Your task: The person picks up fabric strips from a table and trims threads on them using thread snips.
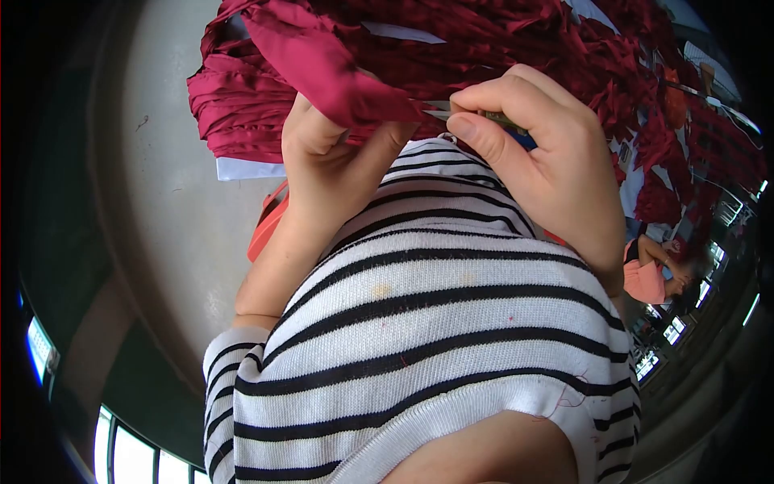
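My left hand (pixel 326 145) pinches a folded strip of dark red fabric (pixel 322 68), its narrow end lying between thumb and fingers in front of my chest. Closed around a small pair of thread snips (pixel 438 112), my right hand (pixel 548 133) faces it from the right. The pointed metal blades reach out past my thumb and forefinger, right at the fabric's tip. Most of the snips' handle is hidden in my palm; a bit of blue shows beneath the fingers.
A large heap of the same red fabric (pixel 242 105) spreads ahead, with white material (pixel 250 168) under its edge. Something orange-red (pixel 270 226) sits beside my left forearm. Farther right, a person in a pink top (pixel 645 274) is near more red fabric. Grey floor (pixel 173 161) lies to the left.
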Available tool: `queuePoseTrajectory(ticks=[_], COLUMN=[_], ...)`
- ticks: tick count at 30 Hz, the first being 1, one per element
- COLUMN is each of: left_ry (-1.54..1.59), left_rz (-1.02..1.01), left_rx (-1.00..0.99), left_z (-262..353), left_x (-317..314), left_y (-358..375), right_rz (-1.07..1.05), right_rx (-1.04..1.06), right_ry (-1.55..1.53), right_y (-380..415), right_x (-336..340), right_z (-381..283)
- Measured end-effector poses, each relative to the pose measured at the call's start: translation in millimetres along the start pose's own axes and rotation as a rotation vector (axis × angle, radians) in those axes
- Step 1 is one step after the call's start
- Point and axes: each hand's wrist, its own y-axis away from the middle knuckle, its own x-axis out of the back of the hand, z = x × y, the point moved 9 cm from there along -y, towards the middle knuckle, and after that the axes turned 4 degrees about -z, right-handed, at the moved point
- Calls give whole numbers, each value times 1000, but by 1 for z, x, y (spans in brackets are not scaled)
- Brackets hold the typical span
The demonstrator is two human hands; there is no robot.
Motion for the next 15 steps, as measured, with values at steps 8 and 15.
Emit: queuePoseTrajectory(ticks=[8, 15], left_ry=[2, 10], left_rz=[179, 164], left_rx=[14, 11], left_z=[5, 3], left_x=[7, 6], left_y=[-3, -5], right_rz=[94, 89], right_rx=[62, 62], right_ry=[-1, 12], right_y=[1, 1], right_x=[3, 1], right_z=[-4, -2])
